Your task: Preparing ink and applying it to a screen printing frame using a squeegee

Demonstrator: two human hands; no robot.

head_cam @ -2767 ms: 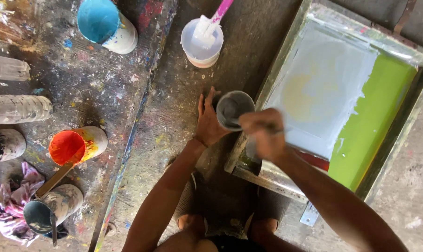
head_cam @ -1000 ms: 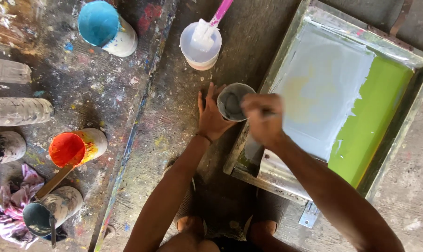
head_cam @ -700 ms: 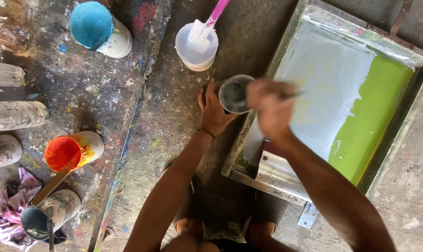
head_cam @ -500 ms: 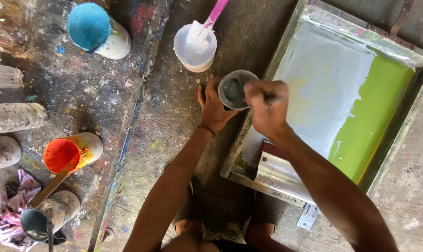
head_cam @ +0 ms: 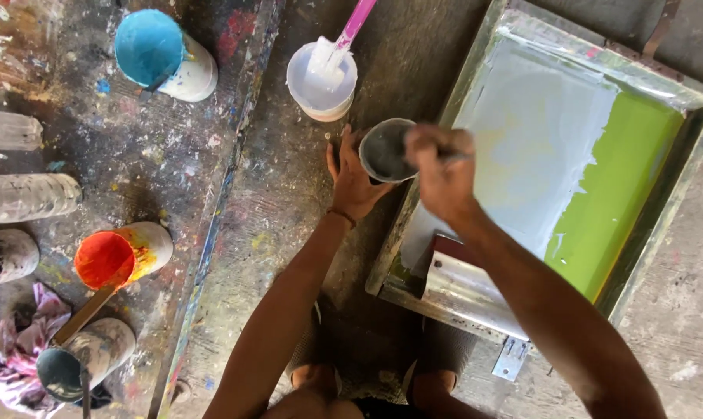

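Head view: left hand point(head_cam: 354, 180) grips a grey cup point(head_cam: 385, 150) beside the printing frame point(head_cam: 681, 167); right hand point(head_cam: 442, 172) pinches a stirrer; brisk stirring could slop paint.

Bare floor point(head_cam: 289, 209) lies free left of the left hand point(head_cam: 355, 182). Ahead, the white tub point(head_cam: 321, 81) stands just beyond the grey cup point(head_cam: 386, 150). The framed screen point(head_cam: 553, 163) blocks the right side. Orange pot point(head_cam: 122, 254), blue pot point(head_cam: 163, 54) and bottles point(head_cam: 25, 198) crowd the far left.
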